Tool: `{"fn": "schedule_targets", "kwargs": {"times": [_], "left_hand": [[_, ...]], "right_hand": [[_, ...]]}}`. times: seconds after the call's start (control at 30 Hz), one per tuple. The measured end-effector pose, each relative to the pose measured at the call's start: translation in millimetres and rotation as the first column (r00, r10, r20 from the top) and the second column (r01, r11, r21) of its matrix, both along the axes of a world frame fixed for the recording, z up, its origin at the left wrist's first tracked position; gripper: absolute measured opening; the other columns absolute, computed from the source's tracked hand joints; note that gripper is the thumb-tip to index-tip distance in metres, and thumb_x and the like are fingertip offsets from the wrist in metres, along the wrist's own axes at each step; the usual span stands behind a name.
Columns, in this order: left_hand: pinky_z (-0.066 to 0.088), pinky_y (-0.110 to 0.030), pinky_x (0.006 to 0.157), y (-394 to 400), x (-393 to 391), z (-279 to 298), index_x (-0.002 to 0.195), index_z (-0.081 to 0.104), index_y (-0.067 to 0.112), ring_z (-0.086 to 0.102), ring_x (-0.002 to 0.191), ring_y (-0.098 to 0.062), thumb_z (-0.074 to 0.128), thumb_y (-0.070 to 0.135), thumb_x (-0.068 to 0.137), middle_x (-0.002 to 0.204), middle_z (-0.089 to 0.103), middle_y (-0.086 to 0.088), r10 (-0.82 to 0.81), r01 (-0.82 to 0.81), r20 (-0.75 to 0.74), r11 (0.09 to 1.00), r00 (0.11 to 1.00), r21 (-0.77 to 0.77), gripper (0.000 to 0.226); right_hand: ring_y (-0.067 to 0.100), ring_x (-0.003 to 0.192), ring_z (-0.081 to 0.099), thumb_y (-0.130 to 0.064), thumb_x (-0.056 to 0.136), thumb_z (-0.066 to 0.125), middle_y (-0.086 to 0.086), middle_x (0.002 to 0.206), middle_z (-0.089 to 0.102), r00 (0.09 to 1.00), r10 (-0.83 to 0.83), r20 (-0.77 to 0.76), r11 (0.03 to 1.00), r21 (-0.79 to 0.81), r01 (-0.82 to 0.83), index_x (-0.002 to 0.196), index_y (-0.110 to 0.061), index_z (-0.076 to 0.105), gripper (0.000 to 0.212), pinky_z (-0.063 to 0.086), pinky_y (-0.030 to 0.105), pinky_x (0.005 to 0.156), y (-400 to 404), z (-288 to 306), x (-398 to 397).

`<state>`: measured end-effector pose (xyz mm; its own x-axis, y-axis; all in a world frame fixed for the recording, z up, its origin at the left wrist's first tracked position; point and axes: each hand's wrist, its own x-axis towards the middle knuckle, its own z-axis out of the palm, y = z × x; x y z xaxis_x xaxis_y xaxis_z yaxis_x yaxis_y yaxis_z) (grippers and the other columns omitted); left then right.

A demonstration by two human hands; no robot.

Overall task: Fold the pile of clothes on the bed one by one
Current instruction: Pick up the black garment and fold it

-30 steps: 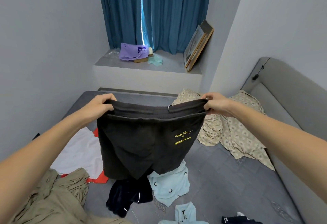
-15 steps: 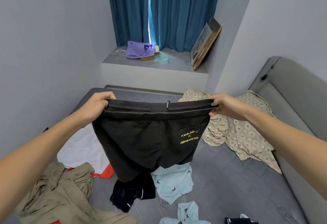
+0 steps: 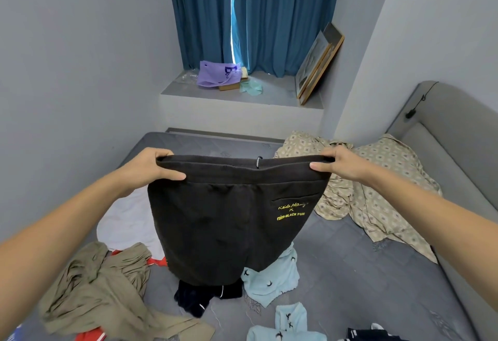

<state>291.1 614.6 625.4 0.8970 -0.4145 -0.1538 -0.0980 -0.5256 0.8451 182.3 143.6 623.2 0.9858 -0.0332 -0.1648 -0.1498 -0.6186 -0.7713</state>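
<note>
A: What is held up in the foreground?

B: A pair of black shorts [image 3: 231, 219] is held stretched by its waistband above the bed [image 3: 363, 281]. The left corner is pinched by the left hand [image 3: 147, 169], the right corner by the right hand [image 3: 341, 165], thumbs laid on the near face of the band. Yellow lettering is seen on the right leg, and the hems hang just over the heap.

A: What is spread beneath?

B: On the grey mattress are shown a khaki garment [image 3: 94, 295], a white and red garment [image 3: 126, 222], a dark navy garment [image 3: 199, 299] and light blue pieces [image 3: 272, 281] printed with small dark marks. A patterned beige sheet [image 3: 377, 200] is bunched by the headboard [image 3: 452, 135].

A: And the containers?

B: A purple plastic bag [image 3: 215, 74] is laid on the window ledge [image 3: 272, 95]; its contents cannot be told. A framed picture [image 3: 319, 63] is leaned against the wall, beside blue curtains [image 3: 256, 14].
</note>
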Motion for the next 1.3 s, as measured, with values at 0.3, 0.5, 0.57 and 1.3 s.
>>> {"fn": "schedule_targets", "kwargs": {"times": [0.3, 0.5, 0.57, 1.3], "left_hand": [[0.061, -0.046, 0.088, -34.7, -4.0, -5.8, 0.096, 0.076, 0.01, 0.074, 0.096, -0.03, 0.093, 0.014, 0.064, 0.096, 0.078, -0.008, 0.465, -0.505, -0.221, 0.844, 0.857, -0.182, 0.037], [0.053, -0.024, 0.075, -96.6, -25.2, 15.0, 0.095, 0.076, 0.02, 0.071, 0.088, -0.008, 0.086, 0.024, 0.08, 0.093, 0.076, 0.007, 0.453, -0.41, 0.142, 0.875, 0.88, -0.257, 0.019], [0.057, -0.026, 0.082, -114.8, -34.3, 25.0, 0.102, 0.077, 0.018, 0.072, 0.091, -0.007, 0.082, 0.023, 0.086, 0.096, 0.077, 0.007, 0.354, -0.284, 0.198, 0.908, 0.914, -0.309, 0.018], [0.055, -0.02, 0.09, -97.2, -57.8, 65.0, 0.119, 0.068, 0.025, 0.07, 0.105, -0.006, 0.068, 0.009, 0.098, 0.11, 0.076, 0.01, -0.013, 0.147, 0.382, 0.935, 0.924, -0.323, 0.026]], "right_hand": [[0.024, 0.081, 0.073, -0.019, 0.089, 0.079, 0.011, 0.092, 0.075, 0.915, -0.372, -0.154, 0.894, 0.206, 0.398, 0.094, -0.006, 0.071, 0.017, 0.062, 0.035, 0.063, 56.0, 11.5, 7.6], [0.017, 0.06, 0.066, -0.009, 0.092, 0.07, 0.009, 0.077, 0.067, 0.891, -0.442, -0.099, 0.806, 0.392, 0.443, 0.083, -0.01, 0.063, 0.011, 0.052, 0.024, 0.043, 125.8, 34.0, 19.2], [0.017, 0.065, 0.069, -0.013, 0.094, 0.07, 0.007, 0.077, 0.07, 0.918, -0.389, -0.072, 0.807, 0.455, 0.377, 0.089, -0.009, 0.065, 0.008, 0.057, 0.027, 0.052, 147.3, 44.8, 20.4], [0.019, 0.145, 0.03, -0.03, 0.079, 0.09, -0.004, 0.152, 0.038, 0.952, 0.016, 0.306, 0.997, -0.072, 0.007, 0.118, -0.035, 0.064, 0.047, 0.027, 0.042, 0.116, 116.3, 61.6, -9.8]]}}
